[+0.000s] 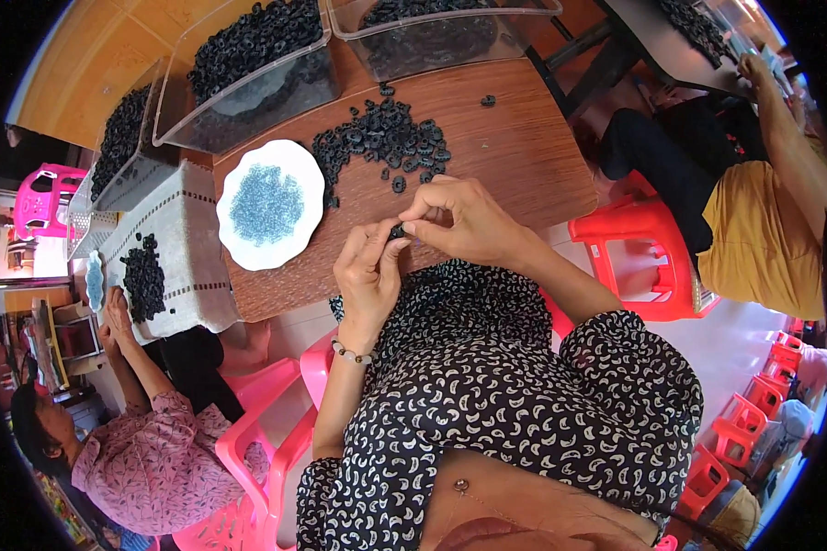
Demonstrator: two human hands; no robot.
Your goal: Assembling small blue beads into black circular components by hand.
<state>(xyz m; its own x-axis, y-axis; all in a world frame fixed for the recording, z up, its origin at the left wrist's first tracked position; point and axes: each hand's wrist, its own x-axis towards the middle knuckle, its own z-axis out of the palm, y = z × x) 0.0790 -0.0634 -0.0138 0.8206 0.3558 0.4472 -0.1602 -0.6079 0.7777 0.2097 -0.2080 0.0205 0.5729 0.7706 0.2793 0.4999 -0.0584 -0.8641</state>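
Above the near edge of the brown wooden table, my two hands meet at a small black ring-shaped part. My left hand pinches it between thumb and fingers. From the other side my right hand closes thumb and forefinger at the same part; anything smaller between those fingertips is hidden. A loose pile of similar black parts lies just beyond my hands. To the left of them stands a white scalloped plate with tiny blue-grey translucent pieces in its middle.
Clear plastic bins full of black parts line the far side. At a cloth-covered table on the left, a person works over another pile. A red stool and a person in yellow are at the right.
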